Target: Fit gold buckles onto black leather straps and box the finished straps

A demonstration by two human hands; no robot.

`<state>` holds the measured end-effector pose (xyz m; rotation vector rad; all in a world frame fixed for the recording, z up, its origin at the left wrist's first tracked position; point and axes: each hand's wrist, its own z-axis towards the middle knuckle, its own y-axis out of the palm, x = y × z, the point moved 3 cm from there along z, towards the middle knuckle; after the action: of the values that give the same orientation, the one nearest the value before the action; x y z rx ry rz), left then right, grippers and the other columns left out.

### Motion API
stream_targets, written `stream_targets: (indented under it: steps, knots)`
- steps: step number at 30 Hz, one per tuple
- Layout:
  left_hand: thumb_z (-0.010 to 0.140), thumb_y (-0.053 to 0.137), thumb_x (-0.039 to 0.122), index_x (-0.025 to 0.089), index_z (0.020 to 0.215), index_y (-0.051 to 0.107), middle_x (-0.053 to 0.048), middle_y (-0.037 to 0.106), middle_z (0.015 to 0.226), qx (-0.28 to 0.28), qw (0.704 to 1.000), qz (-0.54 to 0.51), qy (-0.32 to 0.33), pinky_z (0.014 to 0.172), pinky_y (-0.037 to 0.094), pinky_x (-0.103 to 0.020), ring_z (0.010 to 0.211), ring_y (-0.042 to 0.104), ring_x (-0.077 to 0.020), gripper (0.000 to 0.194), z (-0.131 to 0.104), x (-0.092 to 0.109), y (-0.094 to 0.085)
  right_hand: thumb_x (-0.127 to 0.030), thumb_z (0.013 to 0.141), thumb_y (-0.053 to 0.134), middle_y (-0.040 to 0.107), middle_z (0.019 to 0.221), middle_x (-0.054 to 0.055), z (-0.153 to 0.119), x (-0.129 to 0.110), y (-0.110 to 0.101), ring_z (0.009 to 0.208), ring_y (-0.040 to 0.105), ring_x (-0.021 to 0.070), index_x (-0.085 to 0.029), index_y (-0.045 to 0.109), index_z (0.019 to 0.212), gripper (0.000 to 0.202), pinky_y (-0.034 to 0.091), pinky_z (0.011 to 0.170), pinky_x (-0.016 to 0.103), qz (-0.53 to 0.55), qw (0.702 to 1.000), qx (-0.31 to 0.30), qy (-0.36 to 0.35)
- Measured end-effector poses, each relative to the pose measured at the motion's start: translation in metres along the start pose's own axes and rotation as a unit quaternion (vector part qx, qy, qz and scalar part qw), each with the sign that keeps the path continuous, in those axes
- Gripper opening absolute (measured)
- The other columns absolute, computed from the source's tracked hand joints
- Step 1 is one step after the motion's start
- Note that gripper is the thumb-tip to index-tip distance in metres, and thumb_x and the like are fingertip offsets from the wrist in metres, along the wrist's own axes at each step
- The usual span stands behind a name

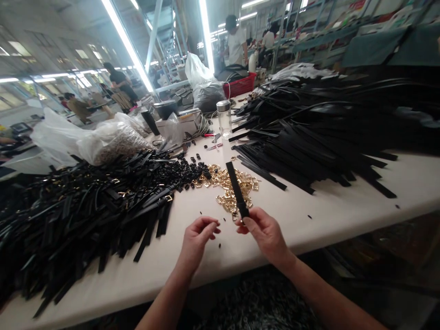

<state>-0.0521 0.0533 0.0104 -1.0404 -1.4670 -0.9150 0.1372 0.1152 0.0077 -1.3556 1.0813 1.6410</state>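
Note:
My right hand (263,231) grips the lower end of a short black strap (234,183), which points up and away over the table. Something small glints at the strap's lower end by my fingers, too small to make out. To its left, my left hand (199,236) hovers apart from the strap, thumb and fingertips pinched together. Whatever lies in that pinch, if anything, is hidden. Just beyond both hands lies a pile of gold metal buckles (247,182). Small black loops (192,172) are heaped beside the buckles on the left.
Black straps with buckles (103,201) cover the table's left side. Long black straps (302,151) are stacked at right. A glass bottle (224,120), a red basket (240,85) and plastic bags (110,140) stand farther back. Several people are in the background. The table's front edge (240,270) runs below my hands.

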Motion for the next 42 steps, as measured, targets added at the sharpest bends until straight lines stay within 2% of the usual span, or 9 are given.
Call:
stream_targets:
  steps: [4,7,10,16,20,23,27,32,42]
  knots:
    - [0.074,0.073,0.037,0.018,0.082,0.072,-0.005,0.07,0.073,0.09,0.981,0.157,0.073,0.06,0.044,-0.027,0.068,0.065,-0.0193,0.021,0.052,0.016,-0.052,-0.042,0.092,0.057,0.069,0.07,0.002,-0.003,0.008,-0.033,0.055,0.063,0.0146,-0.02,0.057,0.088,0.023,0.053,0.053,0.026,-0.141,0.989,0.037,-0.018]
    - [0.078,0.067,0.03,0.019,0.084,0.073,-0.006,0.07,0.081,0.141,0.916,0.347,0.145,0.07,0.045,-0.031,0.071,0.062,-0.0196,0.014,0.091,0.028,-0.078,-0.04,0.093,0.055,0.067,0.067,0.001,-0.006,0.012,-0.044,0.051,0.06,0.0134,-0.02,0.056,0.086,0.021,0.051,0.051,0.026,-0.186,0.98,0.06,-0.031]
    - [0.078,0.065,0.025,0.02,0.079,0.073,-0.007,0.068,0.086,0.14,0.855,0.478,0.144,0.08,0.043,-0.034,0.079,0.061,-0.0224,0.009,0.121,0.034,-0.083,-0.04,0.092,0.056,0.067,0.067,0.001,-0.007,0.014,-0.043,0.052,0.06,0.0135,-0.02,0.056,0.088,0.02,0.051,0.052,0.025,-0.187,0.979,0.074,-0.037]
    - [0.068,0.07,0.019,0.021,0.059,0.065,-0.004,0.063,0.074,0.142,0.887,0.432,0.079,0.091,0.043,-0.037,0.088,0.061,-0.025,0.011,0.142,0.033,-0.077,-0.041,0.089,0.06,0.068,0.065,0.001,-0.005,0.015,-0.043,0.052,0.061,0.0133,-0.019,0.059,0.089,0.021,0.051,0.052,0.024,-0.175,0.981,0.074,-0.042]
    - [0.074,0.069,0.035,0.019,0.073,0.069,-0.002,0.066,0.071,0.11,0.939,0.321,0.055,0.075,0.05,-0.032,0.073,0.064,-0.0189,0.016,0.117,0.021,-0.06,-0.041,0.088,0.061,0.066,0.063,0.0,-0.004,0.014,-0.037,0.051,0.059,0.0119,-0.019,0.059,0.085,0.022,0.049,0.05,0.022,-0.138,0.989,0.058,-0.014]
    - [0.064,0.08,0.046,0.017,0.076,0.068,-0.001,0.067,0.073,0.085,0.995,0.047,0.002,0.068,0.051,-0.026,0.069,0.064,-0.0141,0.034,0.075,0.007,-0.038,-0.04,0.088,0.062,0.066,0.063,0.0,-0.002,0.01,-0.018,0.051,0.059,0.0115,-0.019,0.059,0.084,0.021,0.049,0.05,0.022,-0.101,0.995,0.02,0.007]
    - [0.054,0.092,0.039,0.016,0.072,0.069,0.0,0.066,0.073,0.065,0.981,-0.177,-0.045,0.065,0.05,-0.02,0.067,0.062,-0.0097,0.038,0.019,-0.001,-0.004,-0.035,0.087,0.064,0.067,0.064,-0.001,0.001,0.005,0.015,0.051,0.061,0.0114,-0.019,0.057,0.084,0.017,0.05,0.051,0.022,-0.08,0.997,-0.017,0.012]
    - [0.065,0.089,0.034,0.016,0.072,0.071,0.002,0.065,0.069,0.047,0.974,-0.223,-0.015,0.064,0.049,-0.018,0.063,0.057,-0.0073,0.026,-0.008,-0.001,0.015,-0.035,0.088,0.063,0.067,0.065,-0.001,0.003,0.003,0.038,0.052,0.062,0.0117,-0.02,0.056,0.083,0.018,0.05,0.052,0.023,-0.069,0.997,-0.045,0.002]
    - [0.071,0.085,0.032,0.019,0.079,0.072,0.001,0.069,0.075,0.057,0.981,-0.181,0.038,0.062,0.05,-0.019,0.063,0.059,-0.0083,0.02,-0.014,-0.002,0.011,-0.038,0.088,0.064,0.068,0.067,0.0,-0.002,0.004,0.038,0.054,0.064,0.0127,-0.018,0.057,0.084,0.021,0.052,0.052,0.023,-0.052,0.995,-0.083,0.026]
